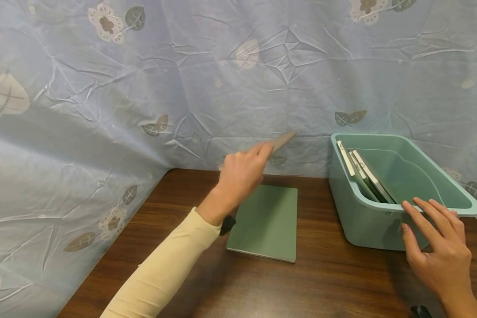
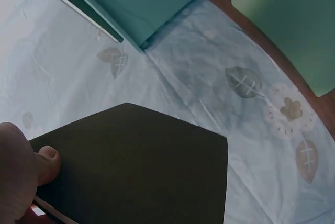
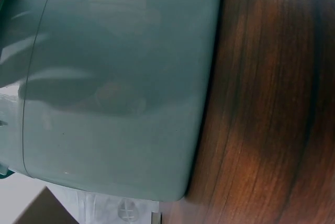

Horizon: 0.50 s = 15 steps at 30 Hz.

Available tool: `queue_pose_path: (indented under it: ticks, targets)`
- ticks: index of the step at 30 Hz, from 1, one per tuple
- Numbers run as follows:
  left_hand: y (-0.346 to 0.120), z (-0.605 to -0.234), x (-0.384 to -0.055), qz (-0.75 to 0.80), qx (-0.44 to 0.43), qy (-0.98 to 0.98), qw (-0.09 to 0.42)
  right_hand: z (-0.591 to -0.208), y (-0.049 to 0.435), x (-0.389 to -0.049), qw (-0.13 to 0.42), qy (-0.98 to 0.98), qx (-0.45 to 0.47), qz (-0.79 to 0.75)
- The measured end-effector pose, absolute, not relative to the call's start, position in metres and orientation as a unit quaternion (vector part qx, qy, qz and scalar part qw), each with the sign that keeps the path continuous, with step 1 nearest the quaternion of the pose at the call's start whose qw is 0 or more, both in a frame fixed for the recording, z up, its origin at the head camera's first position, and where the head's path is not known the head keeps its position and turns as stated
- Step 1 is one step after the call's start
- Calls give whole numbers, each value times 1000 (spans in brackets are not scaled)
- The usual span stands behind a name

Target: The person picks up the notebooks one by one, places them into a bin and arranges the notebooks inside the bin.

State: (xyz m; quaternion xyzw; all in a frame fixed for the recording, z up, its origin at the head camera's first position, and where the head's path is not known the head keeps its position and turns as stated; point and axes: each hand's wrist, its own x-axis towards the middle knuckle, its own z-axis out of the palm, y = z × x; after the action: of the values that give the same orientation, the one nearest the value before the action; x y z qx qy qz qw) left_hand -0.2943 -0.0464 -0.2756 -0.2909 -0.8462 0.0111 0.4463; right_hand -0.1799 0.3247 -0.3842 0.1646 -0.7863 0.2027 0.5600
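Observation:
My left hand [image 1: 241,172] holds a thin notebook with a dark brownish-grey cover [image 1: 284,142] above the table, tilted and seen nearly edge-on in the head view. In the left wrist view, the thumb lies against the broad dark cover [image 2: 146,166] near one edge. Below that hand, a green notebook [image 1: 270,221] lies flat on the wooden table. On the right, the right hand [image 1: 441,247] rests with spread fingers on the near rim of a teal bin [image 1: 375,227]. Several thin books [image 1: 367,174] lean inside along the bin's left wall.
The wooden table [image 1: 334,282] ends at the back and left against a light blue cloth [image 1: 242,97] printed with leaves and flowers. The bin's outer wall [image 3: 115,88] fills much of the right wrist view.

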Motion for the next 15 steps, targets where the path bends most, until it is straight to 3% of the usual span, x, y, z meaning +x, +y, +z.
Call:
queue_pose_path:
  ticks: [15]
  targets:
    - [-35,-262,-294,-27,-298,-844,446,-382,321,-180,565,-780,170,209]
